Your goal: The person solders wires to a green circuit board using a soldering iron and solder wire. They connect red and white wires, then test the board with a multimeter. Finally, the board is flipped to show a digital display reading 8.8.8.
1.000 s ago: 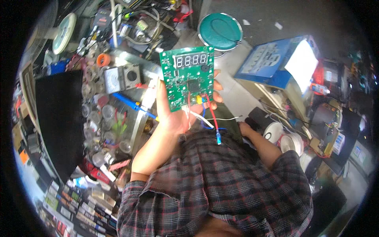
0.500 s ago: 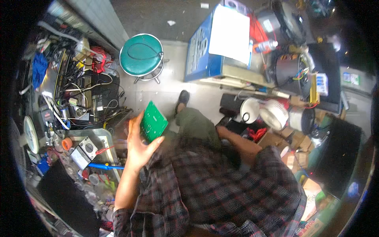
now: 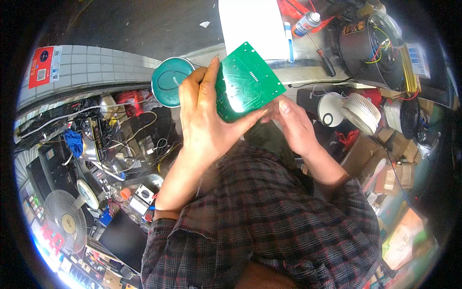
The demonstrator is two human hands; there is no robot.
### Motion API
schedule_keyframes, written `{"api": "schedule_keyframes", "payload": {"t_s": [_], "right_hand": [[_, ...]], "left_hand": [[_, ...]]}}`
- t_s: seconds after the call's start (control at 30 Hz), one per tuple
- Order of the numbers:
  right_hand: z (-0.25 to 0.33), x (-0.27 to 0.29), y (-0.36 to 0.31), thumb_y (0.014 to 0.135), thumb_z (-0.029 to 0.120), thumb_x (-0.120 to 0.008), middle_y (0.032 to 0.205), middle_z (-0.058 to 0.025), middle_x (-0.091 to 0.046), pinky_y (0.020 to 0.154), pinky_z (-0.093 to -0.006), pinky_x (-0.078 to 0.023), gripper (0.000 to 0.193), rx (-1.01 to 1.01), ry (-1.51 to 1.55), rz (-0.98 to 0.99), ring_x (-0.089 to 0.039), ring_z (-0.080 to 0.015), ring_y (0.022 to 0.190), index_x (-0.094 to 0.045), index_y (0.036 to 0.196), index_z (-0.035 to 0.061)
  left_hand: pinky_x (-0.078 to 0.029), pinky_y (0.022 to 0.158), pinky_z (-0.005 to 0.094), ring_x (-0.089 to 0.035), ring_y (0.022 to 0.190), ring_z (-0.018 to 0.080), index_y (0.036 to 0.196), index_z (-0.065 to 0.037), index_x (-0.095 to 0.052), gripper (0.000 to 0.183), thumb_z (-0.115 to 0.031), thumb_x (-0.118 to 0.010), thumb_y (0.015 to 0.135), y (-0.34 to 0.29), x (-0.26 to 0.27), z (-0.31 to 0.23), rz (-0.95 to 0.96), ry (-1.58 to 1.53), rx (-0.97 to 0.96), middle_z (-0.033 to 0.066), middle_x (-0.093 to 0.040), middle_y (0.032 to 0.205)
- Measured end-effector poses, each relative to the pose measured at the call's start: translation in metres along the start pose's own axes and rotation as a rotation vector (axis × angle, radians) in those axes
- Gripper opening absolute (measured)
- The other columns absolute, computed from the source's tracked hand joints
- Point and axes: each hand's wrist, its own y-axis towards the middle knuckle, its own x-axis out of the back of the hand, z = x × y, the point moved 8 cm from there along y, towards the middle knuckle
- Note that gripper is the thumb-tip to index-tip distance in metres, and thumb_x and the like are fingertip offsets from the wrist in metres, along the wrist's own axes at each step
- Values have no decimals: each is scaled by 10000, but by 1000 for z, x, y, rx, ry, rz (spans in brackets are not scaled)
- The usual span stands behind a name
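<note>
A green circuit board (image 3: 248, 79) is held up in front of me, tilted, with a bright glare on its face. My left hand (image 3: 204, 113) grips it by the left and lower edges, the thumb along the bottom and the fingers up the side. At the board's lower right edge, my right hand (image 3: 297, 126) closes with curled fingers and its thumb by the edge. Parts of the right fingertips are hidden by the board and the left thumb.
Beyond the board stand a green round stool (image 3: 168, 86) and a bench with a white sheet (image 3: 250, 24), a spray can (image 3: 306, 24) and a screwdriver (image 3: 326, 62). Cables and a multimeter (image 3: 143, 196) clutter the left; cardboard boxes (image 3: 397, 178) sit at right.
The circuit board has risen and moved right and farther forward in my left hand. My right hand has come up from beside my leg to the board's edge. The view has shifted toward the bench.
</note>
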Motion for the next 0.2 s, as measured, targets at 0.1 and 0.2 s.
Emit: {"api": "schedule_keyframes", "payload": {"t_s": [0.1,0.2], "right_hand": [[12,-22,9,1175,348,-445,1256,-63,-670,1039,-336,-481,455,60,78,-49,-597,-139,1167,-607,1395,-16],[18,-38,17,1158,290,-518,1349,-70,-658,1083,-349,-466,420,22,154,-60,-580,-140,1248,-598,1422,-27]], "left_hand": [[-487,1017,491,-571,1160,392,1545,46,-479,1162,-333,-1030,594,7,-1,0,28,3,-14,227,-569,1307],[-482,1016,500,-565,1163,392,1559,38,-472,1159,-333,-1019,607,12,6,3,8,11,-31,237,-561,1315]]}}
